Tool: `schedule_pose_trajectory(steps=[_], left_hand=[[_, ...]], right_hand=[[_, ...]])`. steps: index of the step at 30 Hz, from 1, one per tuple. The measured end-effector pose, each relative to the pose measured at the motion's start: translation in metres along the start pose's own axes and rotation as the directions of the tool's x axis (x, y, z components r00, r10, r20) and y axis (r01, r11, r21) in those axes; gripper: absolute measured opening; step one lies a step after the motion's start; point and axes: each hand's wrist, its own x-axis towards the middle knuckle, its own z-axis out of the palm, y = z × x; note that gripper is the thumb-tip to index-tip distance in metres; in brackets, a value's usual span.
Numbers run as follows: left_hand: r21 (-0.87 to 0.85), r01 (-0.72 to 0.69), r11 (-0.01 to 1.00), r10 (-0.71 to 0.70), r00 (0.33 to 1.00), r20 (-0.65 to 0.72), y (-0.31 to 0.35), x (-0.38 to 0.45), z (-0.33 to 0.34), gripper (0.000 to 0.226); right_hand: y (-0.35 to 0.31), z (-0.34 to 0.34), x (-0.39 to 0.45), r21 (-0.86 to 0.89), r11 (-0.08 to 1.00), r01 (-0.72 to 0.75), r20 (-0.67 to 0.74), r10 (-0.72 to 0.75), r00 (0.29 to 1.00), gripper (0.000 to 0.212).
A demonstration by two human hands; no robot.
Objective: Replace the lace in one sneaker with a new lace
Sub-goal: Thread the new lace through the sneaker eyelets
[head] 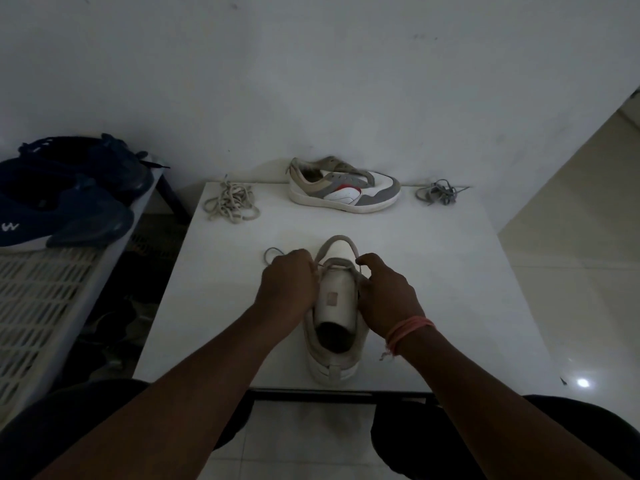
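Note:
A white sneaker [335,344] stands on the white table [450,289], heel toward me, toe pointing away. My left hand [289,284] grips its left side, fingers closed on a grey lace [273,254] that loops out to the left of the hand. My right hand [386,294] holds the sneaker's right side, with thumb and fingers pinched at the eyelets; a lace end there is too dim to make out. A short stretch of lace crosses the lowest eyelets in front of the tongue.
A second sneaker [344,188], grey, white and red, lies at the table's far edge by the wall. A beige lace pile [232,202] lies at the far left and a grey lace pile [440,192] at the far right. Blue sneakers [65,202] sit on a white rack to the left.

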Motion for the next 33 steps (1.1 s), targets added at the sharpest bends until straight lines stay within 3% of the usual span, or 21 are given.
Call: schedule_pose_trajectory(steps=[2, 5, 7, 12, 14, 17, 19, 22, 24, 27, 30, 33], left_hand=[[-0.098, 0.095, 0.991, -0.083, 0.989, 0.123, -0.007, 0.007, -0.005, 0.020], [-0.329, 0.240, 0.913, -0.152, 0.950, 0.271, -0.010, 0.013, -0.006, 0.018], [-0.315, 0.208, 0.926, -0.135, 0.962, 0.238, -0.008, 0.013, -0.005, 0.013], [-0.222, 0.150, 0.964, -0.109, 0.976, 0.187, -0.003, 0.008, -0.008, 0.015], [-0.241, 0.160, 0.957, -0.110, 0.972, 0.207, -0.003, 0.007, -0.009, 0.014], [-0.322, 0.199, 0.926, -0.126, 0.964, 0.233, -0.007, 0.007, -0.008, 0.015], [-0.382, 0.243, 0.892, -0.146, 0.953, 0.266, -0.010, 0.010, -0.006, 0.023], [-0.377, 0.228, 0.898, -0.126, 0.953, 0.277, -0.008, 0.015, -0.004, 0.016], [-0.358, 0.203, 0.911, -0.104, 0.956, 0.275, -0.006, 0.015, -0.005, 0.011], [-0.336, 0.183, 0.924, -0.097, 0.961, 0.257, -0.006, 0.015, -0.004, 0.008], [-0.363, 0.203, 0.909, -0.101, 0.955, 0.280, -0.007, 0.013, -0.003, 0.012], [-0.369, 0.208, 0.906, -0.100, 0.951, 0.291, -0.008, 0.015, -0.003, 0.026]], right_hand=[[-0.001, -0.002, -0.001, -0.005, 1.000, -0.016, 0.035, 0.017, 0.999, 0.050], [-0.007, 0.003, -0.006, -0.198, 0.976, 0.093, 0.043, -0.086, 0.995, 0.056], [-0.013, 0.010, -0.004, -0.269, 0.947, 0.176, 0.024, -0.176, 0.984, 0.051], [-0.024, 0.024, 0.008, -0.257, 0.951, 0.171, -0.067, -0.194, 0.979, 0.022], [-0.024, 0.018, 0.011, -0.256, 0.961, 0.103, -0.136, -0.141, 0.981, 0.019], [-0.012, -0.009, 0.021, -0.161, 0.970, -0.181, -0.280, 0.131, 0.951, 0.022], [-0.002, -0.019, 0.023, -0.120, 0.954, -0.275, -0.290, 0.231, 0.929, 0.022], [-0.004, -0.011, 0.015, -0.106, 0.988, -0.113, -0.218, 0.088, 0.972, 0.029], [-0.014, 0.003, 0.008, -0.215, 0.976, 0.033, -0.127, -0.061, 0.990, 0.034], [-0.022, 0.020, 0.005, -0.393, 0.913, 0.108, -0.082, -0.151, 0.985, 0.027], [-0.022, 0.011, 0.014, -0.350, 0.937, 0.004, -0.182, -0.072, 0.981, 0.023], [-0.010, -0.021, 0.027, -0.236, 0.935, -0.266, -0.417, 0.150, 0.897, 0.021]])
